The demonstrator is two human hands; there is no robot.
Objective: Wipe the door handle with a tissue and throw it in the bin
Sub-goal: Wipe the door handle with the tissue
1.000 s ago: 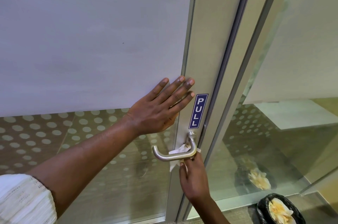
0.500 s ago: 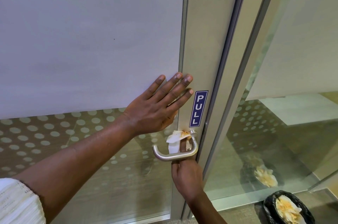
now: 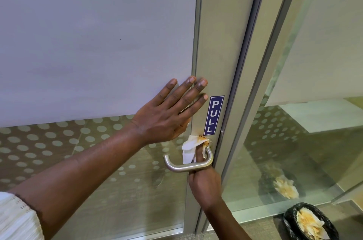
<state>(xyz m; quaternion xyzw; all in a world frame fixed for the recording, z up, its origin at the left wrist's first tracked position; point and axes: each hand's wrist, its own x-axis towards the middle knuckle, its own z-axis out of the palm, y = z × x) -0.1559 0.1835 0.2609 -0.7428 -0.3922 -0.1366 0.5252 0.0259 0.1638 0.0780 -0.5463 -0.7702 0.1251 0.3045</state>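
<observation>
Right hand [image 3: 204,184] pinches tissue [image 3: 189,146] behind handle [image 3: 188,166].

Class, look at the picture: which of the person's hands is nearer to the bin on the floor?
Right. The right hand sits just below the door handle holding the tissue, left of and above the bin. The left hand lies flat on the door, higher and further left.

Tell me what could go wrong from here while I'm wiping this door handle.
The tissue already carries orange stain and there is an orange smear on the frame above the handle, so it may spread grime. The right hand pinches it loosely, so it might drop before reaching the bin.
</observation>
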